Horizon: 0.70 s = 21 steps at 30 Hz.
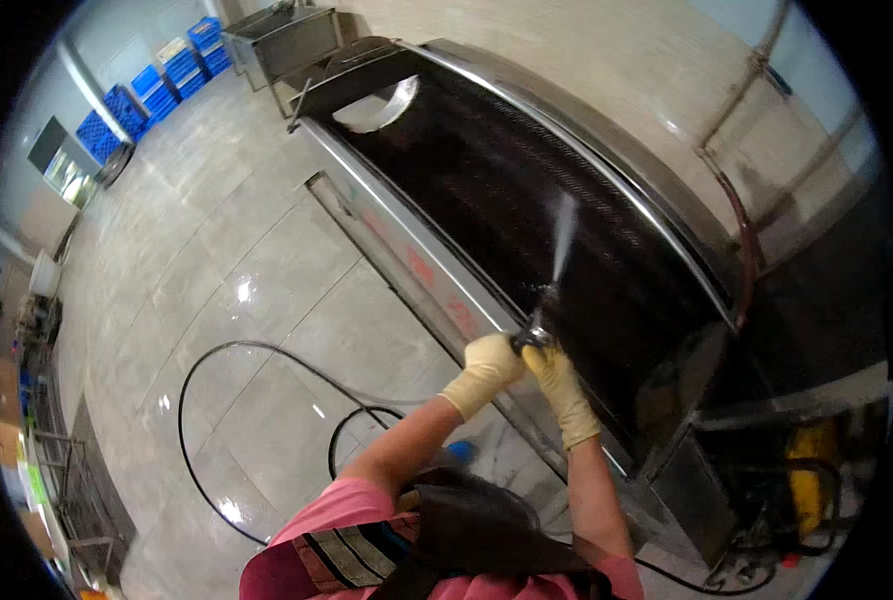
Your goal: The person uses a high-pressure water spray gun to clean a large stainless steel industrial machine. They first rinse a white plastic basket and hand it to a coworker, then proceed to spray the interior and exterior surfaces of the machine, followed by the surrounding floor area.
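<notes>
Both my hands wear cream rubber gloves and grip a dark spray gun [533, 337] over the near rim of a long stainless-steel trough [416, 225]. My left hand [494, 363] wraps the gun from the left, and my right hand [559, 382] holds it from the right. A white jet of water [564, 232] shoots from the nozzle onto the dark perforated inside of the trough [484, 172]. Toward the trough's far end, a bright curved metal piece [379, 112] shows. The exact finger positions on the gun are partly hidden.
A black hose [184, 405] loops over the wet tiled floor [259, 240] on my left. Stacked blue crates [158, 90] line the far wall near a steel sink [285, 45]. A yellow machine [810, 480] stands low at the right. Metal racks [75, 480] are along the left.
</notes>
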Available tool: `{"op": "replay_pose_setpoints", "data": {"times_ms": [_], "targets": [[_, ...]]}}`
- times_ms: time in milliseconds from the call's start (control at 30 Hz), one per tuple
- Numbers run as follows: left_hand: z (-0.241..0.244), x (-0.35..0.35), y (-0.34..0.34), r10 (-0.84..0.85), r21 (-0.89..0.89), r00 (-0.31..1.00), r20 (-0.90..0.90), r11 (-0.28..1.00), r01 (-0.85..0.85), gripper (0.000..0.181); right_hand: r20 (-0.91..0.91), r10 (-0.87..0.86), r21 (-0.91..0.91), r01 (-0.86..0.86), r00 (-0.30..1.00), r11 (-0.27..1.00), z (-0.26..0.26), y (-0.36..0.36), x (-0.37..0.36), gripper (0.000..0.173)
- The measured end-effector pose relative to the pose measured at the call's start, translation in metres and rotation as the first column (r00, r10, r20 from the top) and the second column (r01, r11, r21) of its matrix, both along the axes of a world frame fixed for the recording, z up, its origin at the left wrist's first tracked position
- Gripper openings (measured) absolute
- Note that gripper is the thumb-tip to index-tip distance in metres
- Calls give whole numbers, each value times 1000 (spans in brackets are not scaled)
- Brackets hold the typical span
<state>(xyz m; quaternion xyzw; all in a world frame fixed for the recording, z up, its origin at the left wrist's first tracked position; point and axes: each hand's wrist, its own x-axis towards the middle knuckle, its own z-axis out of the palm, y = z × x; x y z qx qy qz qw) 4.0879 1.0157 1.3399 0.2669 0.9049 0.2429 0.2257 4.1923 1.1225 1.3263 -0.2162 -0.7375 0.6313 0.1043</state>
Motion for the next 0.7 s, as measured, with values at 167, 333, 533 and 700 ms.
{"op": "replay_pose_setpoints", "data": {"times_ms": [167,333,533,700], "targets": [[6,-19,0,-3,66,993,119,998,-5,32,-138,-144,-275,102,980,956,15,-27,-55,39],[7,-32,-17,-136,49,980,147,990,130,37,-158,-150,-346,88,976,934,-1,-46,-76,31],[28,-77,-52,25,360,962,272,924,-126,53,-139,-258,-348,196,956,917,18,-57,-153,20],[-65,-83,-132,49,406,973,225,903,-139,89,-143,-290,-477,190,946,858,50,-57,-211,18]]}}
